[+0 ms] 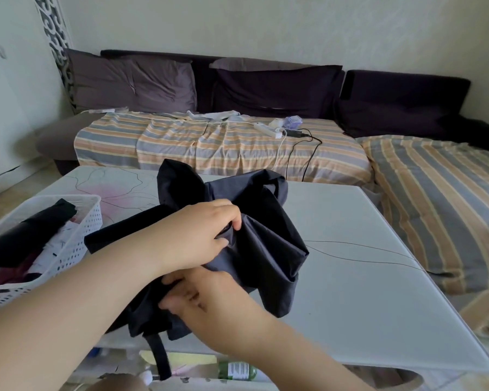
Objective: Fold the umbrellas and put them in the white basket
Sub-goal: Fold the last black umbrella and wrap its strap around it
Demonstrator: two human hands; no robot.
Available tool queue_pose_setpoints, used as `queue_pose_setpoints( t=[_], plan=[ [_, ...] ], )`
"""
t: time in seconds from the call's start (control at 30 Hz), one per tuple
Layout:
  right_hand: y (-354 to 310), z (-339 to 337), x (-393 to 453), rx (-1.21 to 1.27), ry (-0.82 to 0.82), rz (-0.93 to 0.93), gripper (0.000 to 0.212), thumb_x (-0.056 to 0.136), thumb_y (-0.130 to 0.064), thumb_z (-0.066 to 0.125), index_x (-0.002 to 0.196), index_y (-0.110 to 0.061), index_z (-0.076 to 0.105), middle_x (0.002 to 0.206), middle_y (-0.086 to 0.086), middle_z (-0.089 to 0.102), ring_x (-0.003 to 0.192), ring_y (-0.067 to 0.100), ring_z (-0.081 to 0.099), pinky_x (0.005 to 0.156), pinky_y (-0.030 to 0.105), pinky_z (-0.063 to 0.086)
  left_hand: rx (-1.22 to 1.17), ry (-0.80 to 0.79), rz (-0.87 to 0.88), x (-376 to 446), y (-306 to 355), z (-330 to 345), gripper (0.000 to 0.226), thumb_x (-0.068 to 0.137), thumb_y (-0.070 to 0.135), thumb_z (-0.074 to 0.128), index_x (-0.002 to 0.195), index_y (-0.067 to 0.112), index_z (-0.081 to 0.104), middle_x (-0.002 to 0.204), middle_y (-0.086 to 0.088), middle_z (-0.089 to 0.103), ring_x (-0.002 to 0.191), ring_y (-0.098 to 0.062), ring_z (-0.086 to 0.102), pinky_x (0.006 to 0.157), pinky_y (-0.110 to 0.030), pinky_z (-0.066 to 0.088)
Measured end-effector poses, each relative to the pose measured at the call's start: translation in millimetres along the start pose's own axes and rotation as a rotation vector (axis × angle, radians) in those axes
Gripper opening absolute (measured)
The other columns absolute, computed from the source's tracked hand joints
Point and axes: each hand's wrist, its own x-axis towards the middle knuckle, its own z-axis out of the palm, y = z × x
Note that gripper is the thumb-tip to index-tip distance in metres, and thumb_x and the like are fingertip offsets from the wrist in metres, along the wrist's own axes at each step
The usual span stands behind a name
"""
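Fingers of left hand (201, 235) pinch dark canopy folds of black umbrella (254, 230) at table centre. Right hand (206, 292) at 6 o'clock grasps bunched fabric below, strap dangling. Umbrella's long axis runs 7 to 1 o'clock. White basket (76, 238) lies at 9 o'clock, nearer left hand. Count: one umbrella in hands, at least one black folded umbrella (31, 230) in basket; one basket.

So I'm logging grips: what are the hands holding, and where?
Both hold the dark fabric umbrella: left hand pinches the canopy folds mid-bundle, right hand grips its lower folds.
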Motion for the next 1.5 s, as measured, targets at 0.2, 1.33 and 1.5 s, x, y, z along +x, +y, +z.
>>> queue_pose_setpoints(
  t=[0.2, 1.33, 1.5],
  plan=[
    [24, -72, -19, -0.293, 0.808, -0.026, 0.017, 0.088, -0.021, 0.061, 0.091, -0.031, 0.049, 0.087, -0.012, 0.052, 0.082, 0.004, 0.051, 0.072, 0.014, 0.038, -0.033, 0.064, 0.038, -14, -7, 3, 0.023, 0.089, 0.015, 0.057, 0.101, 0.031, 0.046, 0.1, 0.019, 0.046, 0.068, -0.009, 0.052, 0.065, -0.023, 0.042],
    [31, -92, -7, -0.305, 0.312, 0.018, 0.038, 0.081, 0.007, 0.049, 0.103, -0.024, 0.051, 0.096, -0.013, 0.06, 0.094, 0.006, 0.059, 0.085, 0.02, 0.047, -0.17, 0.186, 0.039, -15, -9, 18, 0.039, 0.082, 0.02, 0.068, 0.115, 0.032, 0.051, 0.103, 0.032, 0.042, 0.091, -0.005, 0.057, 0.08, -0.024, 0.046],
    [39, -126, -33, -0.421, 0.349, 0.467, 0.022, 0.079, -0.004, 0.049, 0.088, -0.02, 0.062, 0.09, -0.006, 0.064, 0.078, 0.023, 0.062, 0.051, 0.019, 0.044, -0.157, 0.178, -0.021, -14, -9, 17, 0.033, 0.086, 0.008, 0.059, 0.108, 0.032, 0.054, 0.102, 0.02, 0.053, 0.081, -0.009, 0.058, 0.077, -0.034, 0.048]
  ],
)
